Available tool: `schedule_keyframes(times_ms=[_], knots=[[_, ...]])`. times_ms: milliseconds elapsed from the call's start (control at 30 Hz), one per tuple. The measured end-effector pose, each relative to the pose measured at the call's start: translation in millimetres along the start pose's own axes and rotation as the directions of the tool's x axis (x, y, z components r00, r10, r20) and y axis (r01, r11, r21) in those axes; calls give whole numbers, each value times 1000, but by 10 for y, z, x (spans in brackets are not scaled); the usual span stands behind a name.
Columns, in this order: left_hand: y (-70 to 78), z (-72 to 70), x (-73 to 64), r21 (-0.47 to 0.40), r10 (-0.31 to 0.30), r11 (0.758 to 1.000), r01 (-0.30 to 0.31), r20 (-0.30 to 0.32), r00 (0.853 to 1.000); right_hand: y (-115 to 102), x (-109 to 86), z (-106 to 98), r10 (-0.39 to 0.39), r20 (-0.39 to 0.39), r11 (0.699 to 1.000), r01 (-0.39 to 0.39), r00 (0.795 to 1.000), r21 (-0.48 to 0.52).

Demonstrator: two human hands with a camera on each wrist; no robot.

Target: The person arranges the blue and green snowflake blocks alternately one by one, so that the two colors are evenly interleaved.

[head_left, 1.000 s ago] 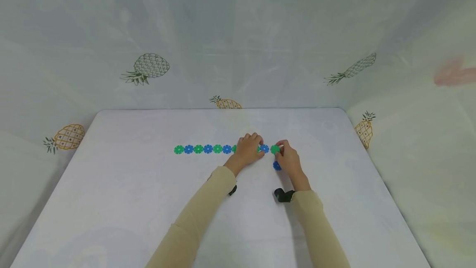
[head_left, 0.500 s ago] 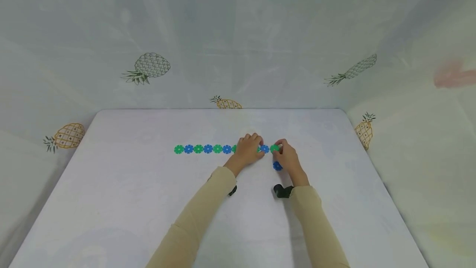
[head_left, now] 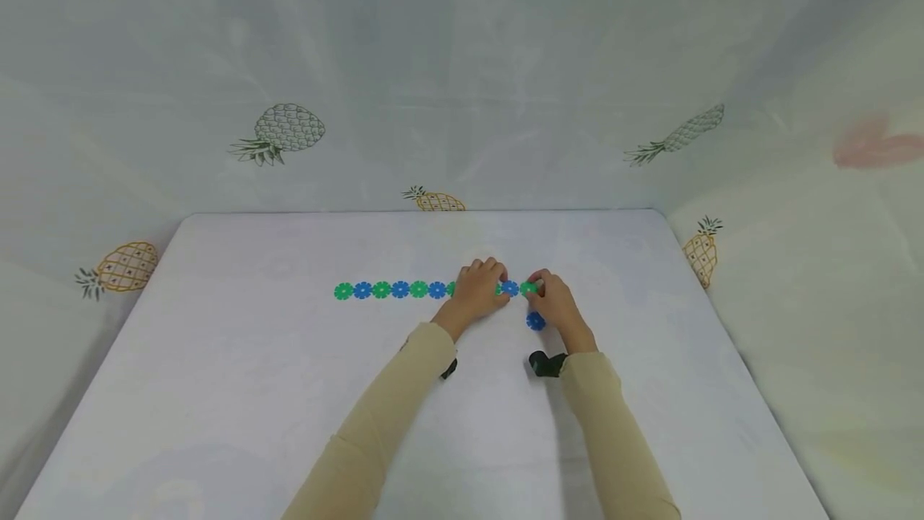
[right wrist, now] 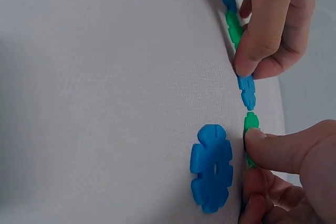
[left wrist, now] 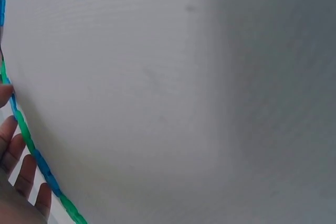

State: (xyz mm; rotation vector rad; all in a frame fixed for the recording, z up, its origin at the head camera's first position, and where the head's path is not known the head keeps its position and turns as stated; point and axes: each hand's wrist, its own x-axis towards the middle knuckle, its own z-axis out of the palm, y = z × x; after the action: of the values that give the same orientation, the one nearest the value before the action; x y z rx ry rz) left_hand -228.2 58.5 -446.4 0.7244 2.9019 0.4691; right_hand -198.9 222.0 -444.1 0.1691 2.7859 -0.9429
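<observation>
A row of flat, notched flower-shaped discs [head_left: 381, 290], alternating green and blue, runs left to right on the white table. My left hand [head_left: 480, 289] lies over part of the row and hides several discs. Its thumb and fingertip pinch the blue end disc [right wrist: 248, 94], seen edge-on in the right wrist view. Facing it, my right hand [head_left: 559, 303] pinches a green disc [right wrist: 251, 121] between thumb and fingers, its edge right at the blue one with a sliver of gap. One loose blue disc [right wrist: 202, 171] lies flat just nearer, beside the right hand.
The white table [head_left: 253, 392] has its far edge against a pale cloth [head_left: 505, 103] printed with pineapples. Cloth also hangs at both sides. A black wrist device [head_left: 546, 364] juts from the right sleeve [head_left: 599, 400], low over the table.
My right hand has brought the green disc slightly left, closing most of the gap to the blue end disc. The left hand keeps its place on the row. The head view has shifted a little.
</observation>
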Motion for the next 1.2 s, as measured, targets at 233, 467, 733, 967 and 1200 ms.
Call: schedule_keyframes(times_ms=[233, 467, 733, 967, 1200], knots=[[-15, -12, 9, 3, -10, 1000, 10, 7, 1000, -25, 18, -11, -10, 20, 1000, 10, 1000, -11], [-15, -34, 20, 5, -9, 1000, 9, 25, 1000, -54, 10, -29, -10, 26, 1000, 10, 1000, -15], [-15, -46, 15, -2, -10, 1000, 10, 25, 1000, -64, 15, -39, -14, 37, 1000, 14, 999, -11], [-11, -23, -5, -6, -1, 1000, 2, 30, 1000, -37, -28, -31, -37, 19, 999, 37, 999, 1], [17, -47, -17, -11, 2, 1000, -1, 32, 999, -16, -43, -47, -37, 36, 999, 37, 999, -3]])
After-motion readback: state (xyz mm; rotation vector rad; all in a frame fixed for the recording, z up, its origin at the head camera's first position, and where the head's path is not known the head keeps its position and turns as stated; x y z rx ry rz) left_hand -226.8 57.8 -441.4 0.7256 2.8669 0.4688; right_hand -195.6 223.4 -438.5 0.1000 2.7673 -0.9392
